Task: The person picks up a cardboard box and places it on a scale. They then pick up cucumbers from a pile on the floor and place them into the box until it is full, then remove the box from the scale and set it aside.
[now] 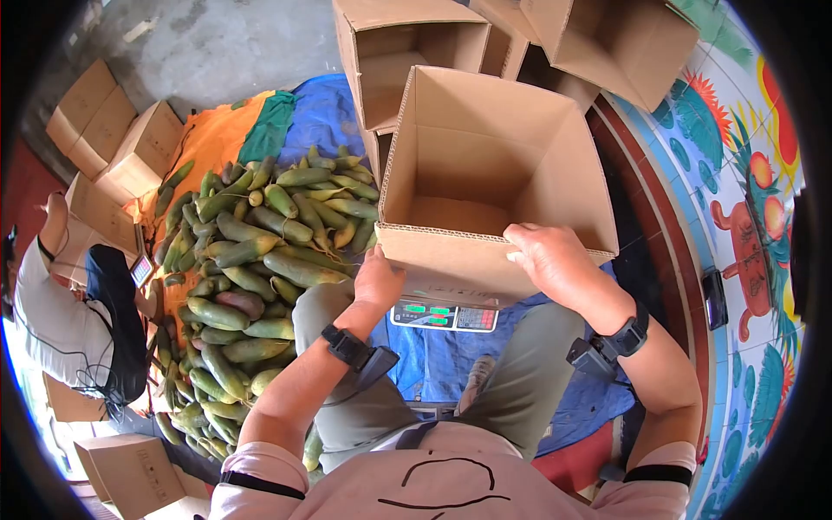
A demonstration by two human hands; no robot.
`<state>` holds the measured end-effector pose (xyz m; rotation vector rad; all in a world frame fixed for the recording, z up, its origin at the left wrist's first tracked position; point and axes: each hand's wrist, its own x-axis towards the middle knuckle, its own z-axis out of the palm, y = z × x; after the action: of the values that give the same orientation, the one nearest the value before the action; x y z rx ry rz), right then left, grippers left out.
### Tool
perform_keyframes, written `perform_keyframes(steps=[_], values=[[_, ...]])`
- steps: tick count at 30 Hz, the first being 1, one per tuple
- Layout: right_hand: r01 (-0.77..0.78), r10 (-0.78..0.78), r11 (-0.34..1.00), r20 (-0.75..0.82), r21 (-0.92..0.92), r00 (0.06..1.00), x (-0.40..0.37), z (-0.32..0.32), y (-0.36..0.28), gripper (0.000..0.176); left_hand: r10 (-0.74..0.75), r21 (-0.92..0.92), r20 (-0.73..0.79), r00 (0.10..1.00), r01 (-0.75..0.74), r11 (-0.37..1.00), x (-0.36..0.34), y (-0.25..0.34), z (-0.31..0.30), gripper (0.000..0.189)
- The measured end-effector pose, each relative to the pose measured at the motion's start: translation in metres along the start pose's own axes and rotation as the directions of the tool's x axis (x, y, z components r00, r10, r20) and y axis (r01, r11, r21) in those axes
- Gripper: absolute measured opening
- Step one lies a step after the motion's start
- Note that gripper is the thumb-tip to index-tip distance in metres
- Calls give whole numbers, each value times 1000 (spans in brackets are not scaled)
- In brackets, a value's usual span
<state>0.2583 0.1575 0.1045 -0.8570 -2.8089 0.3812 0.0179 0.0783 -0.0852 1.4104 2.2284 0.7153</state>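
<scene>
An open-topped cardboard box stands in front of me, its bare bottom showing. My right hand is closed on the rim of its near wall, thumb and fingers pinching the edge. At the near left corner my left hand is pressed against the same box, its fingers partly hidden. Below the box, the panel of a digital scale shows between my knees, with lit green and red digits. The box hides the rest of the scale.
A big heap of long green radishes lies to the left on orange and blue sheets. More open cardboard boxes stand behind. At far left sits another person near boxes. A phone lies by the painted wall.
</scene>
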Motion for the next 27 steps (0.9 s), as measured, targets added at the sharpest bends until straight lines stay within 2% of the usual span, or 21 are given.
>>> perform_keyframes(steps=[3,6,7,9,10,13,15,17,20,23,24,26,27], values=[[48,-50,996,-23,-79,998,2,2,7,20,-36,-56,50,998,39,998,-3,6,-9,68],[65,-76,988,-79,-138,994,1,1,6,25,55,18,13,998,-55,998,-14,21,-29,70],[92,-102,987,-79,-128,992,2,1,4,25,100,-22,-36,994,-101,995,-20,27,-38,68],[58,-88,984,-179,-169,980,2,2,-1,32,199,-1,-159,967,-202,979,-36,35,-61,65],[29,-60,985,-178,-172,982,2,3,-3,38,260,15,-261,930,-265,964,-41,31,-69,58],[17,-70,979,-254,-204,965,0,5,-5,42,259,-46,-380,888,-299,953,-62,19,-102,47],[17,-70,979,-259,-201,963,-4,8,-6,49,196,-61,-436,879,-246,967,-72,-4,-114,41],[-20,-45,976,-291,-217,956,-10,9,-9,54,105,-35,-459,882,-136,990,-82,-41,-118,39],[1,-88,967,-331,-253,939,-21,9,-11,58,-54,-43,-466,883,38,998,-101,-104,-118,35],[-6,-130,940,-376,-340,917,-33,9,-7,57,-209,-34,-480,852,220,975,-127,-164,-105,33],[-2,-133,940,-373,-340,918,-37,9,-6,57,-213,-36,-480,851,224,974,-136,-181,-100,33],[7,-191,920,-433,-392,881,-46,8,-6,50,-357,19,-379,854,392,920,-153,-207,-91,35],[13,-195,921,-429,-390,882,-52,9,-3,50,-363,18,-380,851,399,917,-161,-219,-83,35]])
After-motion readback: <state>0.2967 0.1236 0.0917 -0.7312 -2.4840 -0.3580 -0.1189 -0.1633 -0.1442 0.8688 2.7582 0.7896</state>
